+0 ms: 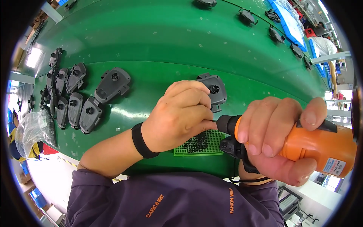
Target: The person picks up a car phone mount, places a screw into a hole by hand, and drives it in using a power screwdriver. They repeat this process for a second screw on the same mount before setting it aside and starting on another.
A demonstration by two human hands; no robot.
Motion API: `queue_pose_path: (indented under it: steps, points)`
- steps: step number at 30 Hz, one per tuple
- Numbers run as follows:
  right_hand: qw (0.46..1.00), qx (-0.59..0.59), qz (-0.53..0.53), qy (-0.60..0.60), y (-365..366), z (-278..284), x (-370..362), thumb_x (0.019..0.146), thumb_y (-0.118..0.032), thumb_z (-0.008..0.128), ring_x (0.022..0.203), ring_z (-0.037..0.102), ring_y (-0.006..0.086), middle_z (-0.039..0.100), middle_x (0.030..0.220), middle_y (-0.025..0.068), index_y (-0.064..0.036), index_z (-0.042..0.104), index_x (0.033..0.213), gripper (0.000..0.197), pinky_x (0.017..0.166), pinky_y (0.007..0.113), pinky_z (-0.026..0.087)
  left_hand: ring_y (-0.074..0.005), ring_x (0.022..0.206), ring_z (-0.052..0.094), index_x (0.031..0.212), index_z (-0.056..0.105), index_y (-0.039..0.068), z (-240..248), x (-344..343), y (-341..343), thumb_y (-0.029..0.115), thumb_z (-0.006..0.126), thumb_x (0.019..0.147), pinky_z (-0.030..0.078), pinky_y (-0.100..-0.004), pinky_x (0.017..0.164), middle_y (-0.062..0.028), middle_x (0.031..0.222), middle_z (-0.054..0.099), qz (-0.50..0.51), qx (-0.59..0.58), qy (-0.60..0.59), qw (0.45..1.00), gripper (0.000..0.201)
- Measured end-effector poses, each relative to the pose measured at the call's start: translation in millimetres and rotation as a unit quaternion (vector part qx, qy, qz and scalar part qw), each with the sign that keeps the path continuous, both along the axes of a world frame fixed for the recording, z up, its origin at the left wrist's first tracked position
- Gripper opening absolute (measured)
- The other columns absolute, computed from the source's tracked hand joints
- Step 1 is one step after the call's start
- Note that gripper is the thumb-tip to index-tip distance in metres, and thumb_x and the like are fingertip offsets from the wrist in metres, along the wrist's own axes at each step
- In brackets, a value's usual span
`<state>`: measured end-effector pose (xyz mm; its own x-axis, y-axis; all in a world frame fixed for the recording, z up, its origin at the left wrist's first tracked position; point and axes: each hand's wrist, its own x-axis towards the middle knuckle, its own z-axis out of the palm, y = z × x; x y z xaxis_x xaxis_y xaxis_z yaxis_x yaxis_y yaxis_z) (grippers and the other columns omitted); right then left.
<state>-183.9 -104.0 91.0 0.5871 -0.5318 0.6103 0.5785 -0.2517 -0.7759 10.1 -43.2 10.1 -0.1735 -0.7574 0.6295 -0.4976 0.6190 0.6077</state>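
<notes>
In the head view, wrapped closely around an orange power driver [321,140]: the fingers of the right hand [270,130], bent firmly over the casing. Pointing leftward from that grip, the driver's black nose [226,125] – right beside the fingertips of the left hand [181,115]. Curled well inward there, thumb and forefinger close together at the nose; cannot tell, with the knuckles in the way, whether pinching a small piece or merely steadying the tip.

Just beyond the left fingers, on the green desk [151,73], a grey housing [220,99] with a black knob [214,89], partly covered by the hand. Below the left fingers, nearer the body, a bright green tray [217,153] strewn with small dark pieces [196,143]. Around the left wrist, a black band [143,142].

Well to the left of the left fingers, a cluster of similar housings [74,109], knobs upward – and past these, a clear plastic bag [34,128]. Far beyond the right fingers, across the desk, a spaced row of black clips [247,17] near blue trays [289,28], with a co-worker's arm [333,77] well apart at the right.
</notes>
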Motion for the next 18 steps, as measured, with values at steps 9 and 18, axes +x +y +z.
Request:
queue_pose_path:
  steps: [9,18]
  points:
    - [0.999,0.022,0.023,-0.028,-12,3,-12,0.096,-0.046,0.069,0.068,0.059,0.0156,0.059,0.078,0.0004,-0.013,0.044,0.133,0.055,0.067,0.034,0.052,-0.0281,0.106,0.065,0.088,0.072,0.009,-3,-4,0,0.008,0.087,0.067,0.052,-0.0416,0.09,-0.0041,0.097,0.064,-0.035,0.01,0.039,0.999,0.025]
    - [0.998,0.032,-0.015,-0.042,-23,-2,-34,0.098,-0.046,0.064,0.075,0.057,0.0145,0.059,0.085,0.0001,-0.0106,0.043,0.142,0.06,0.074,0.034,0.049,-0.0357,0.108,0.065,0.098,0.073,0.002,-5,-2,-5,0.006,0.086,0.07,0.055,-0.0408,0.085,-0.0109,0.1,0.066,-0.027,0.016,0.001,1.0,0.032]
